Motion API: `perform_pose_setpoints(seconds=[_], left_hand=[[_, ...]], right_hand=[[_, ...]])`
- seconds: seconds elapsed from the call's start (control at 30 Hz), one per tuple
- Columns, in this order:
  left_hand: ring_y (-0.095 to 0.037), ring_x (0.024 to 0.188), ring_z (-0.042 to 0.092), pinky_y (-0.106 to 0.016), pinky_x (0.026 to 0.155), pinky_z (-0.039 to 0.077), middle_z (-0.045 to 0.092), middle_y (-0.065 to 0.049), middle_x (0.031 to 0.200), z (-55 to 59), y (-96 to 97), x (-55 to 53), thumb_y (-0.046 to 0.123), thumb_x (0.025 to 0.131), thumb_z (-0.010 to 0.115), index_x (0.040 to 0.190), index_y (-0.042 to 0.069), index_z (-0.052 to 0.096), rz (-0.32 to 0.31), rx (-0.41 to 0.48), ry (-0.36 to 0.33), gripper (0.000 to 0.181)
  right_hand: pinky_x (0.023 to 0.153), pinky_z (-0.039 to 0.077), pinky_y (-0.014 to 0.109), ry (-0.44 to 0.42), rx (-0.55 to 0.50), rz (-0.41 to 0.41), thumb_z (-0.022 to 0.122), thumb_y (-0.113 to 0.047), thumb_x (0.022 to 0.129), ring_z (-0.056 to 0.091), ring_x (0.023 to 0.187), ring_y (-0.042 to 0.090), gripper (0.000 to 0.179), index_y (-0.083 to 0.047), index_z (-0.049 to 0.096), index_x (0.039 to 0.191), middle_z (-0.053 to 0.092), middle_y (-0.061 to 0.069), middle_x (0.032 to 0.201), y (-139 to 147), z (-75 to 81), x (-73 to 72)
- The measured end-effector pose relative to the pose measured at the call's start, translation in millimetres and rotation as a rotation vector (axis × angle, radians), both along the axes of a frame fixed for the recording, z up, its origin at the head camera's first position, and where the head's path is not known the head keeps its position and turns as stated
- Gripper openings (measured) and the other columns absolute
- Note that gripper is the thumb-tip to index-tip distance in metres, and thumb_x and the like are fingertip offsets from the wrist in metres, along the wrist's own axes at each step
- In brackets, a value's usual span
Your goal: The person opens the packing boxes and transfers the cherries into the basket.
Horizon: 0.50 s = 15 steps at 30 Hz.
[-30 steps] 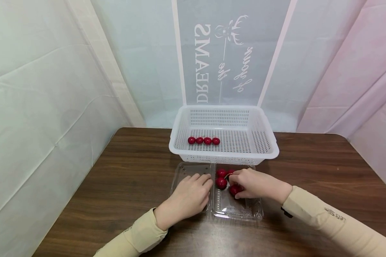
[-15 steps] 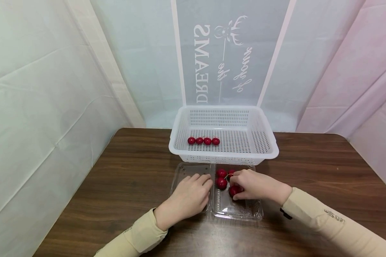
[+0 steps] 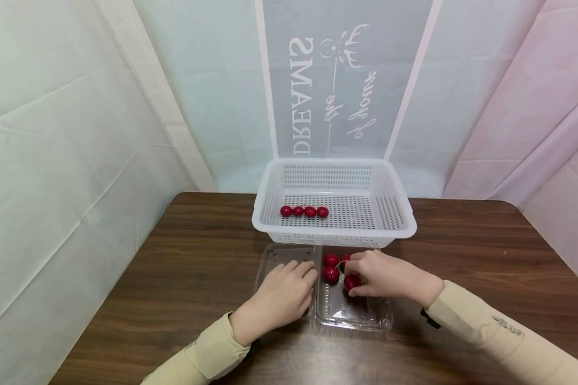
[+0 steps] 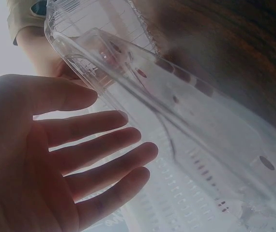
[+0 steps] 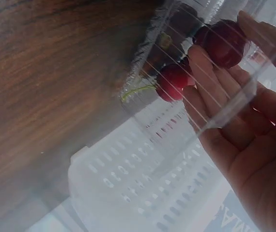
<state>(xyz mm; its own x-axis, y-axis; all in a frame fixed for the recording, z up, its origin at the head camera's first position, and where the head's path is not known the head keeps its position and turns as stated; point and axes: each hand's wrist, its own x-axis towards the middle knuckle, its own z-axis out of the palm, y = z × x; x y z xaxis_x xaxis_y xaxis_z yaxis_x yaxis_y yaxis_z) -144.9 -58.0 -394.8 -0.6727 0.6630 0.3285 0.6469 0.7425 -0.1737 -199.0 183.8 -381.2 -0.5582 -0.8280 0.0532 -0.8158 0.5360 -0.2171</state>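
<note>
A clear plastic clamshell box (image 3: 349, 316) lies opened out on the table, its lid half (image 3: 289, 251) to the left. My right hand (image 3: 387, 275) reaches into the right half and pinches a dark red cherry (image 3: 351, 283) between thumb and fingers; the right wrist view shows this cherry (image 5: 225, 44) through the clear wall. Beside it sit a few more cherries (image 3: 331, 274), one partly hidden behind my fingers, with a green stem (image 5: 139, 90) showing. My left hand (image 3: 279, 297) rests over the lid half, its fingers extended loosely near the hinge in the left wrist view.
Directly behind the box stands a white perforated basket (image 3: 334, 233), with several cherries (image 3: 310, 212) lined up in a row on its floor. The dark wooden table (image 3: 173, 299) ends at a pale printed curtain (image 3: 337, 80) behind, with white cloth on both sides.
My right hand has shifted slightly away from me, and the pinched cherry has moved a little with it. My left hand stays in place.
</note>
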Motion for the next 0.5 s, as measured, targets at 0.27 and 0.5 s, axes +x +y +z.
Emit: perform_pose_setpoints(seconds=[0.27,0.5], left_hand=[[-0.018,0.092,0.061,-0.031,0.066,0.050,0.064,-0.003,0.114,0.0,-0.1,0.3,0.023,0.084,0.059,0.104,0.013,0.065,-0.003,0.006,0.010,0.024],[-0.018,0.092,0.061,-0.031,0.066,0.050,0.065,-0.003,0.114,0.6,0.0,0.3,0.024,0.084,0.060,0.105,0.013,0.065,-0.004,0.006,0.002,0.024]], right_hand=[[0.054,0.041,0.014,0.076,-0.040,0.031,0.077,-0.024,0.075,0.045,0.058,-0.004,0.020,-0.011,0.066,0.084,0.055,-0.006,0.073,0.5,10.6,2.4],[0.057,0.045,0.015,0.088,-0.029,0.025,0.077,-0.026,0.075,0.050,0.061,-0.001,0.023,-0.010,0.068,0.088,0.060,-0.005,0.079,0.4,19.1,3.9]])
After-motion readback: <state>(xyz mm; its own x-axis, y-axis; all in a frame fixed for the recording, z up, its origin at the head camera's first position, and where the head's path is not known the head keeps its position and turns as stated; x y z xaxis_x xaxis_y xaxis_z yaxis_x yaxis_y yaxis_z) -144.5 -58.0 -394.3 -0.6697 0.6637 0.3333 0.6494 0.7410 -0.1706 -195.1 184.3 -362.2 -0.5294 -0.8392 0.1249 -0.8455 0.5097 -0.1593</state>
